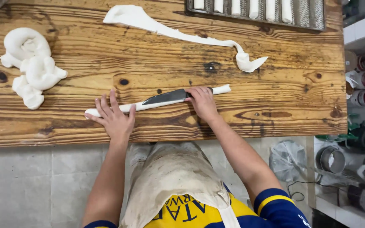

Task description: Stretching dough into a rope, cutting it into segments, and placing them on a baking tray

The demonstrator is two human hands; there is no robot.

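Under left fingers (106, 105): dough roll (157, 102)

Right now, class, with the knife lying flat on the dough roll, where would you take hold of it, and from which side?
Take the knife by its handle, at the right end under the right hand, coming from the right. The blade tapers to a point leftward along the dough roll, toward the left hand, so that end is unsafe.

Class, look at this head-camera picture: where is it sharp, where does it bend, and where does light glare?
Head view: the right hand, knife and dough roll are sharp; the table edges bow from wide-lens distortion; lighting is even with soft shadows; the blade shows slight sheen.
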